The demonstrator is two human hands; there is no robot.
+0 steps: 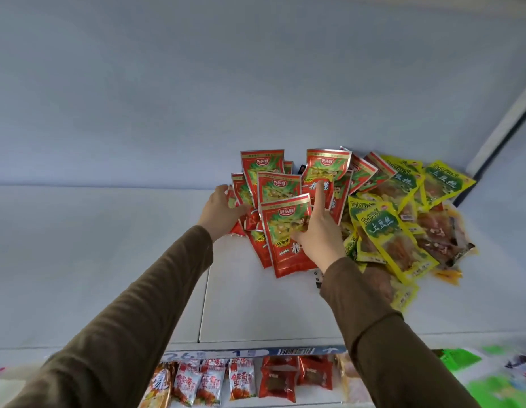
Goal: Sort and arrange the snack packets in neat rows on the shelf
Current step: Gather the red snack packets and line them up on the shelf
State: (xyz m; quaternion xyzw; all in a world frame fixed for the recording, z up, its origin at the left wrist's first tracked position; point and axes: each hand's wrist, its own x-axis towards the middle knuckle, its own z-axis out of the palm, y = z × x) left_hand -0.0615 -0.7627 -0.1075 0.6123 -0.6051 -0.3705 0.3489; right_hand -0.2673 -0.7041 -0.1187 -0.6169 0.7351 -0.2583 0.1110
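Observation:
A loose heap of red snack packets (281, 184) stands and leans against the back of the white shelf (108, 260). To its right lies a jumble of yellow-green packets (394, 228). My left hand (220, 214) grips the left side of the red heap, fingers curled round the packets there. My right hand (317, 234) pinches the front red packet (285, 240) at its right edge, thumb on its face, with the index finger pointing up against the packets behind.
The shelf's left half is bare white board. A price strip (256, 353) runs along the front edge. Below it hang other snack packets (241, 381) on a lower shelf. A slanted white frame (503, 128) bounds the shelf at the right.

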